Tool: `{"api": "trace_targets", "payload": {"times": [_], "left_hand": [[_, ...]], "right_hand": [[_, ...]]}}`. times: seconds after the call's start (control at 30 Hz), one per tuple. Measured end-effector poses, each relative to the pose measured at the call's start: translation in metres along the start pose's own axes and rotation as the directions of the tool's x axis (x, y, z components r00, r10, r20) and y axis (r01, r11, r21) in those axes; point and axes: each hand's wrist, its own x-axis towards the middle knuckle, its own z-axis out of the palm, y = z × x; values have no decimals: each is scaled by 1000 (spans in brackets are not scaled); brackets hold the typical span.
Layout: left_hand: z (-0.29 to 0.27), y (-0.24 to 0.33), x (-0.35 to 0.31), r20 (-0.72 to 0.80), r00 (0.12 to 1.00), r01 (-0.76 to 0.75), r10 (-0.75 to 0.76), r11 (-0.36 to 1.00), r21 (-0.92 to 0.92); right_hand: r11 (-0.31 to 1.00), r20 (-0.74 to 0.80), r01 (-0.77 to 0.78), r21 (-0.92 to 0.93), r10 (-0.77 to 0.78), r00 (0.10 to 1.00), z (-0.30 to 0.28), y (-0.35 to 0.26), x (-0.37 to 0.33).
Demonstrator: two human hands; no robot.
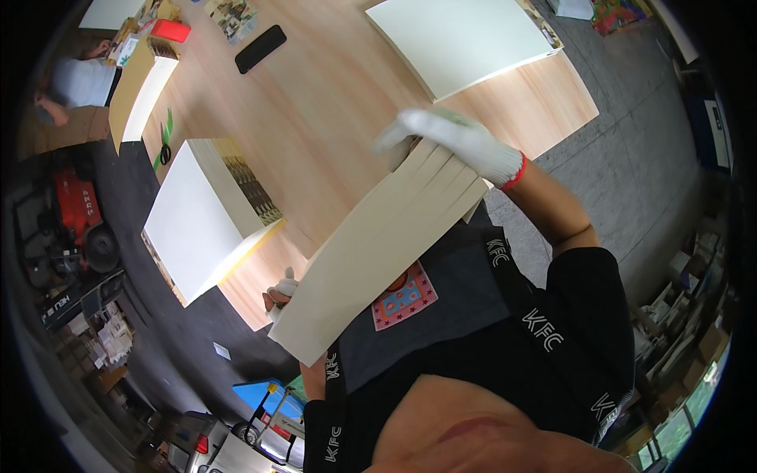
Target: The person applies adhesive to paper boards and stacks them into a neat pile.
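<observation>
A long, thick stack of cream paper (386, 244) is held slantwise in front of my chest, its layers fanned into several sections at the upper right end. My right hand (465, 146), in a white glove with a red cuff, is closed over that upper end, and its thumb side is partly hidden. At the lower left end, my left hand (281, 293) grips the stack; only a few gloved and bare fingers show past the edge. Left of it, on the table, stands a white-topped stack of paper blocks (189, 221) with printed edges.
On the wooden table (315, 118) lie a black phone (261, 49), green-and-black scissors (165, 146) and a printed sheet (231, 17). A large white-topped stack (465, 43) occupies the far right. Another person (83, 83) is at the far left, near a red box (170, 31). A red machine (77, 203) stands on the floor.
</observation>
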Motion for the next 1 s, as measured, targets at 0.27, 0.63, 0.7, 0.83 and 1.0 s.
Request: {"api": "trace_targets", "payload": {"times": [0.27,0.63,0.7,0.83,1.0], "left_hand": [[5,2,-5,-10,995,-87,103,885,457],[6,2,-9,-42,986,-98,159,769,632],[7,2,-8,-41,986,-97,163,749,655],[7,2,-9,-47,982,-99,185,705,702],[5,-1,-13,-60,975,-99,212,666,740]], "right_hand": [[865,30,501,-26,-500,866,-19,9,17],[828,-159,-184,530,311,937,0,172,8],[792,-177,-249,558,407,896,0,157,5],[984,-135,56,167,-33,990,-2,109,-2],[877,-39,472,90,-470,882,-13,52,-13]]}}
